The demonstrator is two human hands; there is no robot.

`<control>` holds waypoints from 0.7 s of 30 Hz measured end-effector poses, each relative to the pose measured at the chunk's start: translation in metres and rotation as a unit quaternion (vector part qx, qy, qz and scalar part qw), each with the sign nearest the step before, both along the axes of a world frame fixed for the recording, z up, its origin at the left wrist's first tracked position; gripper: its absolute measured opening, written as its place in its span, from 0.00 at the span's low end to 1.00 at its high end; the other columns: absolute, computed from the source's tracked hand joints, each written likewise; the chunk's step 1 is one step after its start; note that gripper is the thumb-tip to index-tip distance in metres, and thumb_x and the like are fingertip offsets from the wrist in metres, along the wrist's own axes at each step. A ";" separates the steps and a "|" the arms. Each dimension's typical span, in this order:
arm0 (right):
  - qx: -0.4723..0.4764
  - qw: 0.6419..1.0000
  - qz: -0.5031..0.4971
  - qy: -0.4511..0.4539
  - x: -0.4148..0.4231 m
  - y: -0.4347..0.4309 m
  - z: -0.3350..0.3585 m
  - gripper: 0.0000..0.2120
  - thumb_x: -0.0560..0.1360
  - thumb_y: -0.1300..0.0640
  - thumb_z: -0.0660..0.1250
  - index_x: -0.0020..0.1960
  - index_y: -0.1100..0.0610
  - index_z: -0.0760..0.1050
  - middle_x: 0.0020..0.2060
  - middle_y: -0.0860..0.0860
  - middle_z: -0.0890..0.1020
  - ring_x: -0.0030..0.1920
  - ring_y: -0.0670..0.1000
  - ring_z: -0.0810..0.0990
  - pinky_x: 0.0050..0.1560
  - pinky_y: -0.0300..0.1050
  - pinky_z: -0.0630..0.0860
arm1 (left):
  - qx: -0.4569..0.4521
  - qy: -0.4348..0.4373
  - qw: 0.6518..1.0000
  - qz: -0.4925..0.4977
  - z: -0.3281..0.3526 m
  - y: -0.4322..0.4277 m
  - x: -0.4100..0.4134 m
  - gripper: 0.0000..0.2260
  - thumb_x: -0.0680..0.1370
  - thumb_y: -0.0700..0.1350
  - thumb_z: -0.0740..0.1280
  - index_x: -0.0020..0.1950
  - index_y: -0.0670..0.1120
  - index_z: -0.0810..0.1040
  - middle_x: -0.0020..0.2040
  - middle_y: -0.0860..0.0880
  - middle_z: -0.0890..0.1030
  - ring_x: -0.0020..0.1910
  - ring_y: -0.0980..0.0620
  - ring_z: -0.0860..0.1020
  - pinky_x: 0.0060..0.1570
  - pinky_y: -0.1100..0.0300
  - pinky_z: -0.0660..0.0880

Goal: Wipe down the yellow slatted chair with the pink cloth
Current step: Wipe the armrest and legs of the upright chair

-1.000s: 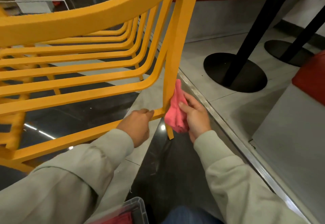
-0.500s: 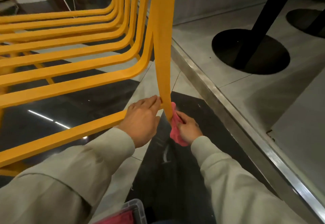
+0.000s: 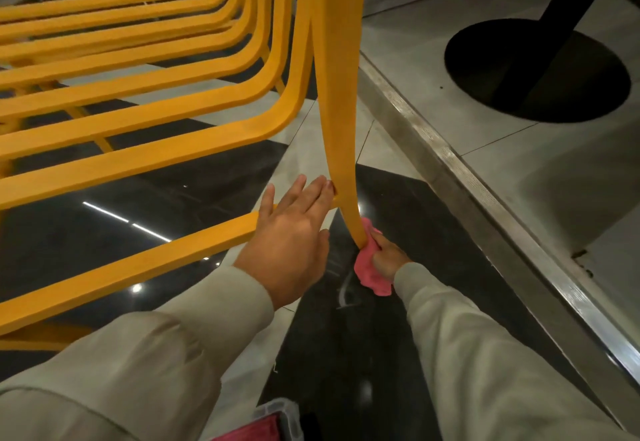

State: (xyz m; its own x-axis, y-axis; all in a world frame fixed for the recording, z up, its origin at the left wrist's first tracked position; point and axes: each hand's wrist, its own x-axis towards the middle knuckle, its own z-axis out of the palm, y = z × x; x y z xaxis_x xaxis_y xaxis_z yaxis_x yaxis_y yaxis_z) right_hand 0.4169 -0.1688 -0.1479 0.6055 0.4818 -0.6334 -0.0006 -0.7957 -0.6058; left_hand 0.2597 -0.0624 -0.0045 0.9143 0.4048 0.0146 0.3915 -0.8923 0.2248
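Note:
The yellow slatted chair [image 3: 180, 160] fills the left and middle of the head view, its curved slats running left and one leg dropping down the centre to the floor. My left hand [image 3: 292, 229] rests with straight fingers on the lowest slat, fingertips touching the leg. My right hand [image 3: 386, 255] grips the bunched pink cloth [image 3: 369, 272] and presses it against the bottom tip of that leg, just above the dark floor tile.
A metal floor strip [image 3: 485, 218] runs diagonally to the right of the chair leg. Beyond it stands a black round table base [image 3: 519, 94] with its pole. A clear plastic bin [image 3: 277, 421] with red cloth inside sits at the bottom edge.
My right hand has slid the pink cloth down the chair leg to its foot. My left hand's fingers have straightened along the lowest slat. The view has tilted lower.

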 end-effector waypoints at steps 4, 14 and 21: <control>0.076 0.988 -0.124 0.045 -0.002 -0.002 0.006 0.15 0.83 0.45 0.56 0.66 0.37 0.74 0.60 0.47 0.77 0.54 0.51 0.75 0.57 0.43 0.68 | -0.001 0.012 1.000 -0.013 0.001 0.002 -0.001 0.30 0.81 0.48 0.59 0.79 0.51 0.47 0.80 0.53 0.49 0.79 0.52 0.44 0.76 0.45 0.39; 0.272 0.939 -0.170 0.124 -0.036 0.015 0.039 0.22 0.74 0.66 0.66 0.62 0.46 0.81 0.63 0.50 0.81 0.61 0.54 0.79 0.67 0.56 0.73 | -0.058 0.098 0.993 0.011 -0.001 0.021 -0.008 0.34 0.79 0.48 0.61 0.79 0.51 0.45 0.80 0.54 0.47 0.79 0.52 0.43 0.76 0.47 0.39; 0.380 0.899 -0.177 0.126 -0.060 0.015 0.089 0.32 0.68 0.73 0.64 0.68 0.50 0.76 0.61 0.53 0.81 0.59 0.54 0.81 0.59 0.56 0.80 | -0.123 0.142 0.982 -0.014 0.024 0.025 -0.007 0.32 0.79 0.45 0.59 0.80 0.49 0.47 0.80 0.52 0.48 0.79 0.49 0.45 0.77 0.46 0.44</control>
